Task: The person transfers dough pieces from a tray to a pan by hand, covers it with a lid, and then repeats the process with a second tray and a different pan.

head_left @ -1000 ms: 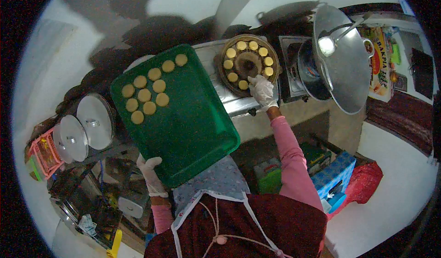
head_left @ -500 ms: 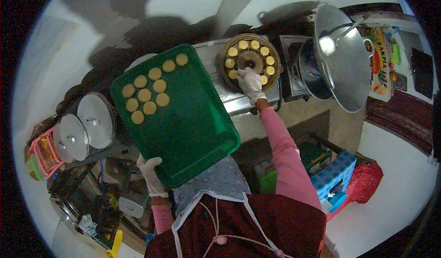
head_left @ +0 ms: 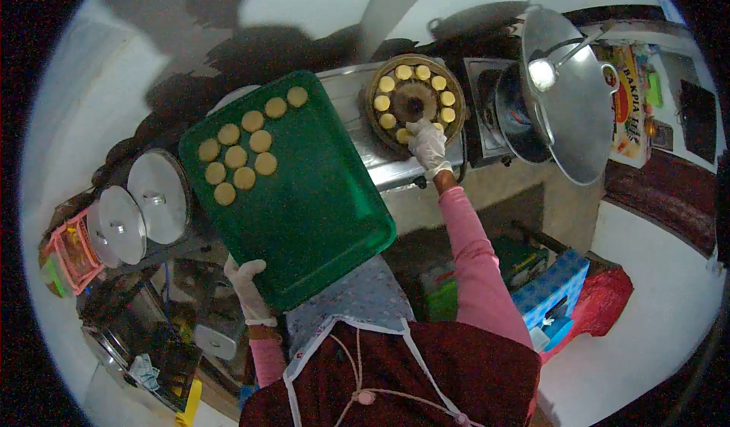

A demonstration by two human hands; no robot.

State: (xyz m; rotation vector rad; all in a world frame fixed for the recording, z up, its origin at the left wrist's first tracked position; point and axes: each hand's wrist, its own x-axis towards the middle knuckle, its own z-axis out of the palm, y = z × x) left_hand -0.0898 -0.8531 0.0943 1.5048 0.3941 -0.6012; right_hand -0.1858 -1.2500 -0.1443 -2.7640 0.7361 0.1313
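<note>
My left hand [head_left: 249,286], in a whitish glove, grips the lower left edge of a green tray [head_left: 319,199], its thumb on top of the rim. Rows of round, flat pale-brown cakes [head_left: 236,156] lie toward the tray's far left side. My right hand [head_left: 430,150], gloved too, reaches over the near edge of a round pan [head_left: 370,123] on the stove. Its fingers are drawn together near the pan's centre; whatever they hold is hidden. Several small yellow cakes [head_left: 382,103] stand in a ring in the pan, one partly covered by my right hand.
Right of the pan, a large metal wok [head_left: 578,115] leans upright over another burner, with a ladle [head_left: 582,47] by it. A Bakpia box [head_left: 628,100] lies beyond. Pot lids [head_left: 158,199] and a pink basket [head_left: 76,252] are at left. A blue box [head_left: 551,286] sits below right.
My right hand has shifted slightly right and toward me over the pan. A yellow cake at the near left of the ring now shows where the hand was. The tray has moved slightly left.
</note>
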